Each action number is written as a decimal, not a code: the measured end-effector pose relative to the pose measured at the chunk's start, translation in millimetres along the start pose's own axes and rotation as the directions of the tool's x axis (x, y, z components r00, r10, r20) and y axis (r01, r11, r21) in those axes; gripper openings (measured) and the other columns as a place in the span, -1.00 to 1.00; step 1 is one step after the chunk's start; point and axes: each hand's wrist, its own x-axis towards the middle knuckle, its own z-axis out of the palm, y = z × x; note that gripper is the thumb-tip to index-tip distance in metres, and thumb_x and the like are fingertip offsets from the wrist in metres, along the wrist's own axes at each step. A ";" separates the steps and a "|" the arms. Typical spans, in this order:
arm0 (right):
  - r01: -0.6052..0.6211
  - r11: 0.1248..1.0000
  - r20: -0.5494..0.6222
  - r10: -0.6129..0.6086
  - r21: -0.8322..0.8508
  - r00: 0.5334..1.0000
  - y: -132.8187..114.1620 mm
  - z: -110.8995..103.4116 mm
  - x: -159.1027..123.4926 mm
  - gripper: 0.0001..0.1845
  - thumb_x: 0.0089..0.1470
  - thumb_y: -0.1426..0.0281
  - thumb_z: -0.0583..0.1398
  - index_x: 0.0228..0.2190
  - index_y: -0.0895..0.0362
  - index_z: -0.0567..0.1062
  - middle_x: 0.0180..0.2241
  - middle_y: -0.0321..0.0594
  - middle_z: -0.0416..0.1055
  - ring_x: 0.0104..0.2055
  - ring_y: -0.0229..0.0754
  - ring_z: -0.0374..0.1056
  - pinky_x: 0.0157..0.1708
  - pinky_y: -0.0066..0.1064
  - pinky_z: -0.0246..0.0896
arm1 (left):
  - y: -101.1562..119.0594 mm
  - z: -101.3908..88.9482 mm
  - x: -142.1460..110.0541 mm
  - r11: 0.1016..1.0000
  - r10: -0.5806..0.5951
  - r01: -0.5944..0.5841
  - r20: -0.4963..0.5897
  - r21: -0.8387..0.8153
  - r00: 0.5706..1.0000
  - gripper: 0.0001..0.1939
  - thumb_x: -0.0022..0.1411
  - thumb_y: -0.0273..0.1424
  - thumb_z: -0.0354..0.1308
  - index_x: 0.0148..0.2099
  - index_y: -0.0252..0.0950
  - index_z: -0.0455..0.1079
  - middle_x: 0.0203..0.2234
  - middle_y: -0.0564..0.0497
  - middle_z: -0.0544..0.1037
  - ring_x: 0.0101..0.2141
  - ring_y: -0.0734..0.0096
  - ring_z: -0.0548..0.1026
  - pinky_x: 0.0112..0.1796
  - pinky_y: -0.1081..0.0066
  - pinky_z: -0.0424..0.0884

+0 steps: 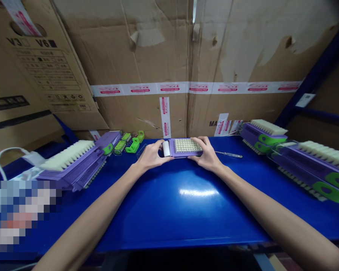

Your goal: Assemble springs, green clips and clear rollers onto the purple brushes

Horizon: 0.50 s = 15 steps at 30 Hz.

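A small purple brush block (185, 146) with a grid of cream bristle tufts lies on the blue table (186, 203) at the far middle. A white roller-like end shows at its left side. My left hand (150, 154) grips that left end, fingers curled round it. My right hand (206, 152) holds the right end, fingers wrapped over its top edge. Both forearms reach straight out from the near edge.
A thin screwdriver (228, 154) lies just right of my right hand. Stacked purple brushes (73, 165) sit at left, more purple and green brushes (307, 158) at right. Green clips (130, 143) lie at back left. Cardboard boxes (169, 64) wall off the back.
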 end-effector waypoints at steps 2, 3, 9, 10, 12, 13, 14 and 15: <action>0.003 1.000 -0.002 -0.003 0.004 1.000 0.7 -0.5 -0.2 -0.26 -0.16 0.38 0.36 0.08 0.06 0.28 -0.03 -0.08 0.16 0.04 0.00 0.24 0.07 -0.09 0.24 | -0.1 1.3 -0.4 1.000 0.018 -0.018 -0.016 -0.015 1.000 -0.33 -0.08 -0.09 0.32 0.02 -0.36 0.32 -0.27 -0.10 0.58 -0.31 0.25 0.56 -0.21 0.29 0.47; 0.005 1.000 -0.001 -0.005 0.005 1.000 1.1 -0.7 -0.4 -0.27 -0.16 0.38 0.35 0.08 0.06 0.28 -0.03 -0.08 0.16 0.04 0.00 0.24 0.07 -0.09 0.24 | -0.4 2.1 -0.7 0.999 0.023 -0.023 -0.022 -0.022 0.999 -0.34 -0.07 -0.09 0.32 0.02 -0.36 0.31 -0.26 -0.10 0.57 -0.30 0.26 0.56 -0.21 0.30 0.47; 0.016 1.000 -0.008 -0.016 -0.021 1.000 4.4 -1.2 0.4 -0.28 -0.14 0.37 0.34 0.08 0.03 0.27 -0.04 -0.08 0.15 0.03 0.01 0.25 0.06 -0.07 0.25 | 1.4 10.0 -1.7 0.996 0.008 -0.011 -0.025 -0.093 1.000 -0.37 -0.01 -0.15 0.30 0.06 -0.31 0.27 -0.15 -0.09 0.54 -0.21 0.27 0.54 -0.12 0.30 0.45; 0.026 0.999 -0.017 -0.026 -0.032 1.000 5.4 -1.3 1.0 -0.29 -0.13 0.37 0.33 0.08 0.04 0.26 -0.03 -0.07 0.14 0.03 0.01 0.25 0.06 -0.07 0.25 | 2.6 12.0 -1.5 0.993 -0.002 -0.003 -0.042 -0.115 0.999 -0.37 0.00 -0.18 0.31 0.08 -0.31 0.26 -0.13 -0.10 0.54 -0.18 0.27 0.53 -0.10 0.30 0.44; 0.047 0.998 -0.023 -0.048 -0.050 0.999 7.5 -1.3 2.1 -0.29 -0.11 0.39 0.31 0.10 0.05 0.23 -0.01 -0.05 0.12 0.05 0.02 0.23 0.07 -0.06 0.24 | 4.7 16.1 -1.2 0.988 -0.037 0.026 -0.070 -0.154 0.997 -0.36 0.00 -0.24 0.32 0.10 -0.31 0.23 -0.10 -0.11 0.52 -0.14 0.26 0.52 -0.06 0.28 0.42; 0.057 0.997 -0.015 -0.058 -0.056 0.998 8.4 -1.2 2.5 -0.27 -0.10 0.40 0.30 0.12 0.05 0.21 0.00 -0.03 0.11 0.07 0.03 0.21 0.08 -0.05 0.23 | 5.3 18.0 -1.1 0.985 -0.052 0.039 -0.070 -0.168 0.996 -0.35 0.00 -0.27 0.32 0.11 -0.30 0.21 -0.09 -0.11 0.52 -0.13 0.26 0.52 -0.05 0.27 0.42; 0.065 0.996 0.002 -0.065 -0.062 0.998 9.1 -0.9 2.6 -0.25 -0.09 0.40 0.29 0.13 0.05 0.19 0.03 -0.02 0.09 0.10 0.05 0.19 0.09 -0.04 0.22 | 5.5 19.5 -1.0 0.983 -0.061 0.048 -0.069 -0.178 0.996 -0.35 -0.01 -0.29 0.32 0.11 -0.30 0.21 -0.09 -0.11 0.51 -0.13 0.26 0.52 -0.05 0.26 0.42; 0.073 0.995 0.022 -0.072 -0.069 0.997 9.5 -0.6 2.6 -0.23 -0.09 0.40 0.28 0.15 0.04 0.16 0.06 0.00 0.07 0.13 0.07 0.15 0.10 -0.01 0.20 | 5.4 20.6 -0.9 0.982 -0.064 0.050 -0.072 -0.184 0.995 -0.36 -0.01 -0.31 0.32 0.11 -0.29 0.20 -0.07 -0.11 0.51 -0.13 0.25 0.52 -0.05 0.25 0.42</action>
